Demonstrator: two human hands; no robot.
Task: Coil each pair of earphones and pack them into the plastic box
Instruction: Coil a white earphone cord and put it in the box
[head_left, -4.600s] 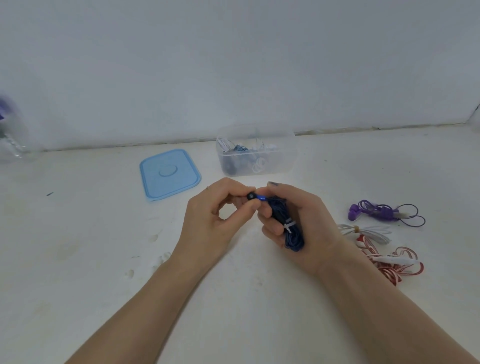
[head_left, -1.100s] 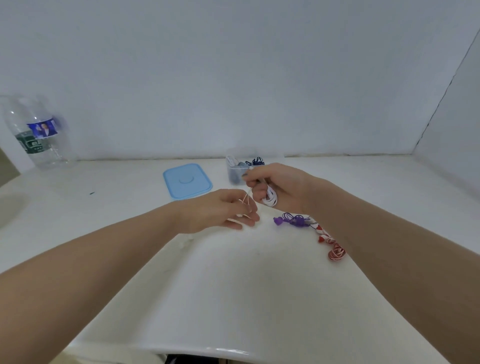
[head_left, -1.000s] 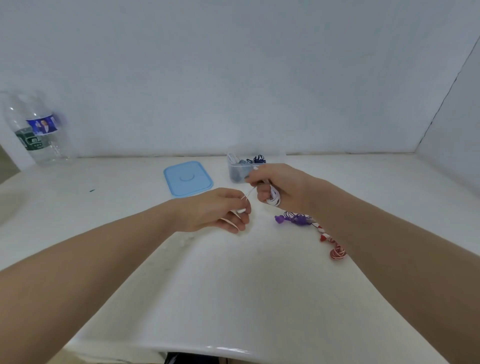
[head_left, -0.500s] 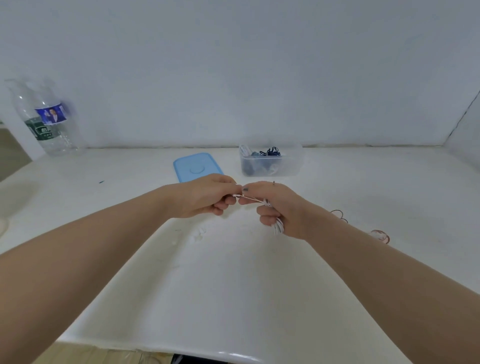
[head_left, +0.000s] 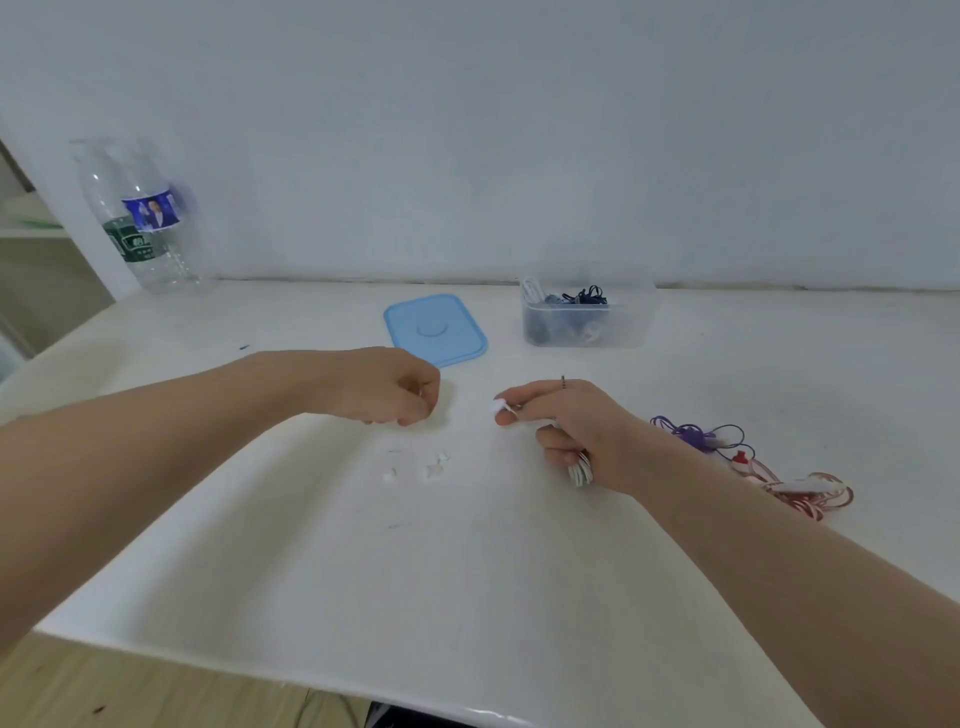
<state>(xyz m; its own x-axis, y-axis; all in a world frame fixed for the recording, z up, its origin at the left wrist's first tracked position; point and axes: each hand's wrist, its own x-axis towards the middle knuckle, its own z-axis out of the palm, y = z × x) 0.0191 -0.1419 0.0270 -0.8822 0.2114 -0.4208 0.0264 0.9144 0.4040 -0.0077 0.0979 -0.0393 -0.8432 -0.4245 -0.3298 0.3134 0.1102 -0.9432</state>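
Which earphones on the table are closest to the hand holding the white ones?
The purple earphones, lying just beside the right hand. The red-and-white earphones lie farther out, behind the forearm.

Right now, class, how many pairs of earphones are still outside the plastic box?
3. White earphones in the right hand; purple earphones and red-and-white earphones lying on the table to its right. The forearm may hide more.

A plain pale wall (head_left: 519, 130) rises behind a white table (head_left: 363, 561). At the far left stands a clear water bottle (head_left: 148, 218); wooden floor (head_left: 130, 691) shows below the near edge.
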